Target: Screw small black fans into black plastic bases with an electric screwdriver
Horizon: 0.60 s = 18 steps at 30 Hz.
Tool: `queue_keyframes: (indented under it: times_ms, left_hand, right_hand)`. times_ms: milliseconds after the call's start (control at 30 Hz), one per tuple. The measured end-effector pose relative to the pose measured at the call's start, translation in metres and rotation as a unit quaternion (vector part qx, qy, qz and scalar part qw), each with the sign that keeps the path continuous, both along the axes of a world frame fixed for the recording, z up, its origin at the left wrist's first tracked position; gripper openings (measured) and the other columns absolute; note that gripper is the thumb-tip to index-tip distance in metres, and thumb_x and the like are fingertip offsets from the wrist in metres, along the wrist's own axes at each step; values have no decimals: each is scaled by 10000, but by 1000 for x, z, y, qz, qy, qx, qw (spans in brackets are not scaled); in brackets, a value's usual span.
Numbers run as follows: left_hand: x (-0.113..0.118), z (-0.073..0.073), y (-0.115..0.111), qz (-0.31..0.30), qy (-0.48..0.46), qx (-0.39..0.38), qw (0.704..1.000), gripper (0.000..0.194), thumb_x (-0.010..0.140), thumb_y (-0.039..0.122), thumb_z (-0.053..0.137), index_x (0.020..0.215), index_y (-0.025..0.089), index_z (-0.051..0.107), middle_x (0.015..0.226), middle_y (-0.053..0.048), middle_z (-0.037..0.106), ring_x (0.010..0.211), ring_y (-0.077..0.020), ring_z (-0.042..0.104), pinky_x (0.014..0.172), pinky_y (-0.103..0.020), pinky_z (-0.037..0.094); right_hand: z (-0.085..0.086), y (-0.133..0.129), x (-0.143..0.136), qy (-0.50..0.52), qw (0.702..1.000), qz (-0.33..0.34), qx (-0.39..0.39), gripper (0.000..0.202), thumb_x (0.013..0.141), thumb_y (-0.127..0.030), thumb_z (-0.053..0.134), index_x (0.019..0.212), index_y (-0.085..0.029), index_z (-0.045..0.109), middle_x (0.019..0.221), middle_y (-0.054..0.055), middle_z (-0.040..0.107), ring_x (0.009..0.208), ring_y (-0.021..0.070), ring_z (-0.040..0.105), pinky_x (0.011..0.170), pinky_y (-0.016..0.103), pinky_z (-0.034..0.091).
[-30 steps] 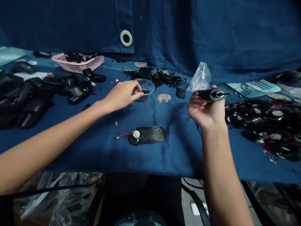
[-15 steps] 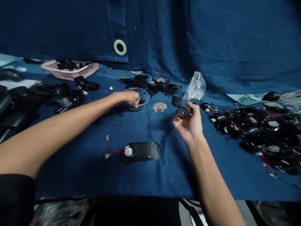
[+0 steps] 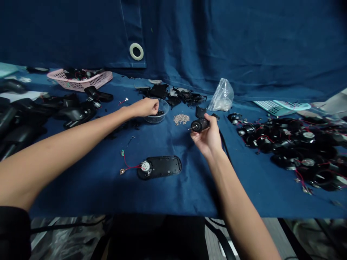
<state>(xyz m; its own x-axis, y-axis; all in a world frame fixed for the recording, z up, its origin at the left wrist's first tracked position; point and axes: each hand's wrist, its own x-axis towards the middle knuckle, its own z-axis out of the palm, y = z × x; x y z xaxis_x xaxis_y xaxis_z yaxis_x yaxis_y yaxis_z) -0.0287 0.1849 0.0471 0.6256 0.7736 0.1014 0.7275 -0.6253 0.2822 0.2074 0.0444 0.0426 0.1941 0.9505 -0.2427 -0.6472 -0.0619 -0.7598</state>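
My right hand [image 3: 208, 139] is wrapped round a black electric screwdriver [image 3: 199, 125], its bit pointing left toward a small heap of silver screws [image 3: 181, 119]. Over the rim of a clear plastic bowl [image 3: 166, 112], my left hand [image 3: 148, 107] has its fingers pinched together; whatever they hold is too small to make out. Small dark pieces [image 3: 159, 113] lie in the bowl. Nearer to me, a long black plastic cover [image 3: 166, 167] rests on the blue cloth, with a round white-topped motor [image 3: 145, 166] at its left end and red wires running to a small green board [image 3: 122, 153].
Black housings [image 3: 73, 110] crowd the left, below a pink basket [image 3: 78, 83]. Black plastic parts [image 3: 187, 96] and a clear bag [image 3: 222, 95] lie at the back. Several black motor assemblies with red wires [image 3: 303, 144] are piled at the right, near a pale green basket [image 3: 282, 107].
My left hand has risen from inside the bowl to its rim, fingers still pinched. The screwdriver in my right hand has moved left and turned, so its bit now shows.
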Motion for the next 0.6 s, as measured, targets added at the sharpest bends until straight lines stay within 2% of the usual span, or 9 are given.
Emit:
queue_keyframes:
  times_ms: [200,333,600]
  left_hand:
    - [0,9,-9,-9,-54,58,997,66,749,184,533,814,173,540,847,-56,599,772,-166,536,713,-277,389]
    - [3,13,-23,10,-161,90,983,35,758,179,538,785,168,519,863,-50,591,767,-152,531,727,-280,423]
    - [4,7,-104,65,-368,59,926,116,821,272,581,835,169,529,845,-28,620,744,-134,572,684,-260,475]
  right_hand:
    - [-3,1,0,-18,1000,-2,-6,280,748,-403,645,782,-207,448,634,-47,495,463,50,456,356,146,358]
    - [-4,2,0,-4,1000,-6,-11,265,748,-387,645,784,-203,457,636,-45,499,468,51,457,358,146,356]
    - [-4,-1,-3,14,1000,5,-6,274,750,-377,648,758,-200,439,609,-45,486,454,50,422,361,145,333]
